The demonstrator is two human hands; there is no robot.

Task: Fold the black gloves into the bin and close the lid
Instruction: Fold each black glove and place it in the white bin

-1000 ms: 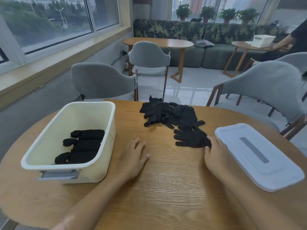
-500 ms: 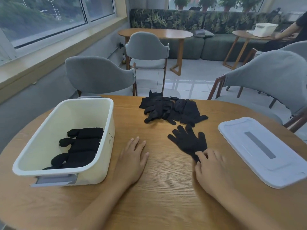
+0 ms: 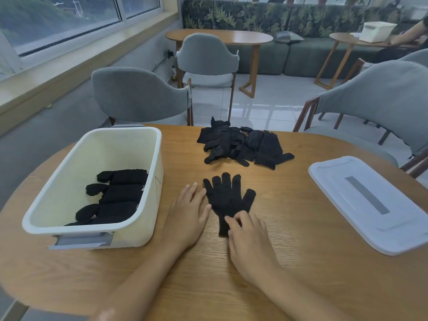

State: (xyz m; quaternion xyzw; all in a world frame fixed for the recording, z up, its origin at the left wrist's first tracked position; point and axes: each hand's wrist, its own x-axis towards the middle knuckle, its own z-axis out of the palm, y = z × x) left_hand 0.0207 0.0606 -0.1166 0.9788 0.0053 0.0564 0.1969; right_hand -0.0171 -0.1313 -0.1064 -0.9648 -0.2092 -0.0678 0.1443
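One black glove [image 3: 228, 198] lies flat on the wooden table [image 3: 289, 262], fingers spread and pointing away from me. My right hand [image 3: 249, 239] pinches its cuff with bent fingers. Just left of the glove, my left hand [image 3: 187, 216] rests flat on the table with straight fingers, the fingertips at the glove's edge. A pile of black gloves [image 3: 243, 145] sits farther back at the table's middle. The cream bin [image 3: 152, 181] stands at the left and holds three folded black gloves [image 3: 115, 195]. Its white lid [image 3: 370, 202] lies flat at the right.
Grey chairs stand around the table: one behind the bin [image 3: 139, 96] and one at the right [image 3: 379, 98]. Farther back are another wooden table [image 3: 220, 38], a sofa, and a person's arm by a second bin [image 3: 377, 31].
My right hand has dragged one glove out of the pile toward me and to the left, beside my left hand. The left hand has stayed flat on the table.
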